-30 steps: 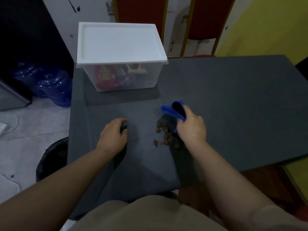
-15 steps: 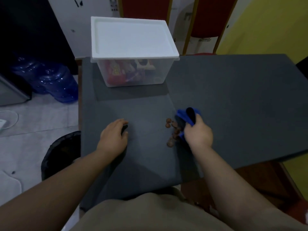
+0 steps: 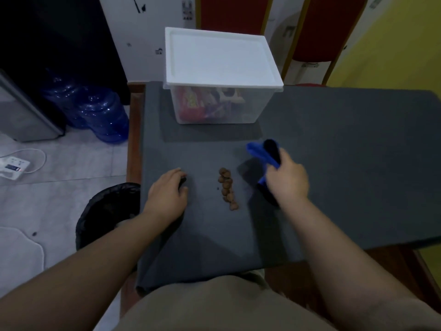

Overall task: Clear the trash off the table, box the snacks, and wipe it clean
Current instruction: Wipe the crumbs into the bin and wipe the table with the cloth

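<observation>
Right hand [image 3: 287, 181] with gripped blue cloth [image 3: 261, 152] pulled right off crumbs [image 3: 226, 187]; left hand [image 3: 167, 194] curled, grip unclear.

The right hand [image 3: 287, 181] grips a blue cloth [image 3: 261, 152] right of brown crumbs [image 3: 227, 187]; the left hand [image 3: 167, 193] rests on the table [image 3: 346, 163].

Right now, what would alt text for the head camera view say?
A person's right hand grips a blue cloth beside a line of brown crumbs on a dark grey table, while the left hand rests on the table. Behind stands a lidded clear box of snacks; a black bin sits left.
</observation>
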A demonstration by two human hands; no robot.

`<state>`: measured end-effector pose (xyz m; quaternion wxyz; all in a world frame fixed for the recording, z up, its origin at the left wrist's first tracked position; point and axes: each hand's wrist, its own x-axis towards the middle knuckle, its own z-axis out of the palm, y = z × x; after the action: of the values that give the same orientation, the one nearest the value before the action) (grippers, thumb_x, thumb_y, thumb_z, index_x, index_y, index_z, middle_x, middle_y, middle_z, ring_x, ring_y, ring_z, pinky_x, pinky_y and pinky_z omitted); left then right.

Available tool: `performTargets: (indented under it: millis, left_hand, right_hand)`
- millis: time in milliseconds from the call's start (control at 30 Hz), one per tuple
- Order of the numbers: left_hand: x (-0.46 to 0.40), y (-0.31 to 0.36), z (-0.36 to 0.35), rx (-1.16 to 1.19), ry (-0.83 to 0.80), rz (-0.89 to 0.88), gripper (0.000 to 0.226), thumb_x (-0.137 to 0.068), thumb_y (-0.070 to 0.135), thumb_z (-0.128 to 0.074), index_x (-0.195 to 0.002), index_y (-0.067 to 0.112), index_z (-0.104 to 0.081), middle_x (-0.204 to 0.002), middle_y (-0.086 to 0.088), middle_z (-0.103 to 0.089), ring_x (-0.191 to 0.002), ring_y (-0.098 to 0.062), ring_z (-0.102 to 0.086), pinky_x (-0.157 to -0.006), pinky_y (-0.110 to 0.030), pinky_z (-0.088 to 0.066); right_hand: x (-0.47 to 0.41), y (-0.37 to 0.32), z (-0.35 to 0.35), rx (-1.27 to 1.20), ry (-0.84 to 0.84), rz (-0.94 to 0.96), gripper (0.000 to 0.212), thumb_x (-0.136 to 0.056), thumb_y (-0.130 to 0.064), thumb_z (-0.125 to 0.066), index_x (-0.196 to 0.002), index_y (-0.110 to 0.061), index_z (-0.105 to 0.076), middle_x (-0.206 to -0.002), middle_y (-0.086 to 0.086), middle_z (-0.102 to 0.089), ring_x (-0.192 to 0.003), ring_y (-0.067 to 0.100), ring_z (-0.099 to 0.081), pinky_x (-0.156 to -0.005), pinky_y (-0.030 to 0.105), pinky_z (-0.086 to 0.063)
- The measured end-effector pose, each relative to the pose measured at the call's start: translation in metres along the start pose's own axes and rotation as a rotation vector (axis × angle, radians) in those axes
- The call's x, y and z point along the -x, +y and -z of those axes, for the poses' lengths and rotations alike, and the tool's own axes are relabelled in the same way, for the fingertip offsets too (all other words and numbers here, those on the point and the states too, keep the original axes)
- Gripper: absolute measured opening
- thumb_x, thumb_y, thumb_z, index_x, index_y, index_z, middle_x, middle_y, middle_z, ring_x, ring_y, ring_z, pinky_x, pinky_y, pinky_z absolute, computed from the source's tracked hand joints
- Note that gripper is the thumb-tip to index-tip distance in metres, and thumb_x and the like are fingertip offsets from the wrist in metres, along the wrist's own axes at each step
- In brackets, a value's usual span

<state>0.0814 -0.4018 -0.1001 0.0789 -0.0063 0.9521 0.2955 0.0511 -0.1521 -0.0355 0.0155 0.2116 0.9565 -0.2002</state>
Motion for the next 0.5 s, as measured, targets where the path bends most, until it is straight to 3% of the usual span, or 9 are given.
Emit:
performTargets:
  millis: [133, 233, 300, 500]
  left_hand:
    - [0.004, -0.001, -0.006, 0.002, -0.01, -0.007, 0.04, -0.094, 0.019, -0.048, -0.132, 0.012, -0.048, -0.149, -0.004, -0.036, -0.14, -0.022, -0.026, -0.115, -0.035, -0.017]
    - [0.007, -0.005, -0.008, 0.025, -0.035, 0.0, 0.04, -0.095, 0.019, -0.046, -0.134, 0.014, -0.046, -0.152, -0.003, -0.03, -0.144, -0.022, -0.018, -0.117, -0.037, -0.011]
    - [0.009, -0.008, -0.007, 0.03, -0.037, 0.004, 0.041, -0.095, 0.019, -0.045, -0.135, 0.015, -0.045, -0.154, -0.002, -0.028, -0.145, -0.021, -0.016, -0.117, -0.036, -0.008]
    - [0.014, -0.022, -0.003, 0.005, -0.069, -0.004, 0.043, -0.095, 0.019, -0.043, -0.138, 0.016, -0.04, -0.157, -0.003, -0.019, -0.146, -0.022, -0.007, -0.117, -0.037, -0.002]
  right_hand:
    - [-0.016, 0.045, 0.018, 0.048, 0.021, -0.131, 0.049, -0.09, -0.03, -0.05, -0.139, -0.034, -0.042, -0.108, 0.023, -0.061, -0.095, 0.04, -0.058, -0.078, 0.039, -0.049]
    - [-0.017, 0.041, 0.007, 0.06, -0.015, -0.156, 0.049, -0.093, -0.028, -0.048, -0.141, -0.035, -0.038, -0.106, 0.018, -0.056, -0.095, 0.038, -0.056, -0.077, 0.039, -0.051]
    - [-0.013, 0.023, -0.005, 0.06, 0.001, -0.082, 0.049, -0.094, -0.024, -0.047, -0.141, -0.034, -0.039, -0.105, 0.012, -0.055, -0.099, 0.037, -0.054, -0.082, 0.04, -0.051]
    - [0.013, -0.047, -0.042, 0.091, -0.099, 0.227, 0.051, -0.092, -0.023, -0.049, -0.141, -0.034, -0.039, -0.129, 0.002, -0.056, -0.108, 0.029, -0.05, -0.087, 0.033, -0.045]
